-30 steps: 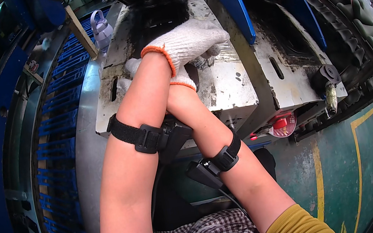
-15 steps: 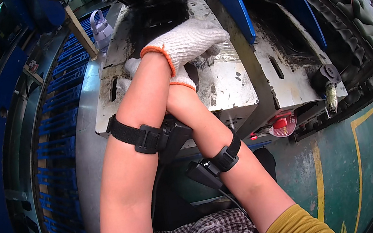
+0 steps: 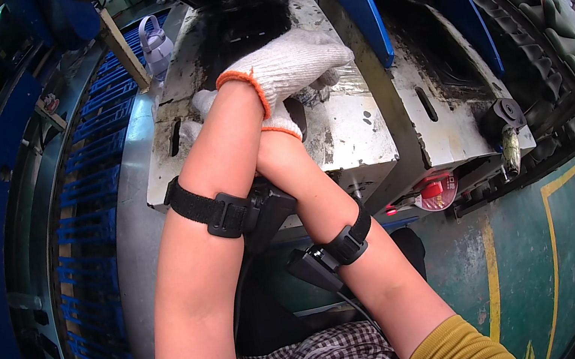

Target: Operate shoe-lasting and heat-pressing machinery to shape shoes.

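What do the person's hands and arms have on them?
The left hand and right hand wear white knitted gloves with orange edges. Both forearms have black straps holding small black boxes; a thin cable trails. The sleeves are mustard yellow.

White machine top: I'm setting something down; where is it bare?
Its front right corner, between the left hand and the front edge, looks bare except for dark marks. The middle is crowded: the left arm crosses over the right hand.
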The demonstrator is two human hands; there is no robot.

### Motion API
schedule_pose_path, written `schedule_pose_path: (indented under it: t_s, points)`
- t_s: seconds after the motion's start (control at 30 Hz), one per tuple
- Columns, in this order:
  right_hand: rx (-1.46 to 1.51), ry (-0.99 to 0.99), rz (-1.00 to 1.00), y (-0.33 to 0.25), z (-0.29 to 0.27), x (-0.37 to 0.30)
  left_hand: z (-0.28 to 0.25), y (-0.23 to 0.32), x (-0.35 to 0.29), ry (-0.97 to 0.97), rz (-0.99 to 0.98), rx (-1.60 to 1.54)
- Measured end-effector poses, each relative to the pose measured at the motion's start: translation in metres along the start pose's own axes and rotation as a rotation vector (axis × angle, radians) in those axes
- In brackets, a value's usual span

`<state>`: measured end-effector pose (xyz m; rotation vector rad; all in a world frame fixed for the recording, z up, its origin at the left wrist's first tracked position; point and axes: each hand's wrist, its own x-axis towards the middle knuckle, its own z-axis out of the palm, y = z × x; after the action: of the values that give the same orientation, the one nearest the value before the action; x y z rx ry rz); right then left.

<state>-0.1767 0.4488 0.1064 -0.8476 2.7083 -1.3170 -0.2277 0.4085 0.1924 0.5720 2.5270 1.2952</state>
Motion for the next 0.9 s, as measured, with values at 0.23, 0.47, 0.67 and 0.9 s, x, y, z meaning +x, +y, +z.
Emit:
schedule_pose_path:
  t_s: [0.23,0.47,0.67,0.9]
  points:
    - [-0.045,-0.069,-0.022,-0.0002,-0.0020,0.0006,-0.0001,-0.0010,-0.0005,-0.007,-0.019,-0.012]
    - [-0.049,-0.107,-0.004,-0.0009,-0.0041,0.0004,0.0002,-0.0032,0.0007,-0.004,0.028,0.022]
    - [-0.075,-0.082,0.001,-0.0025,-0.0027,0.0002,0.0000,-0.0020,-0.0021,0.002,0.011,-0.003]
    - [-0.002,-0.037,-0.036,0.0028,0.0013,-0.0010,0.0010,-0.0033,-0.0015,0.026,0.088,0.062]
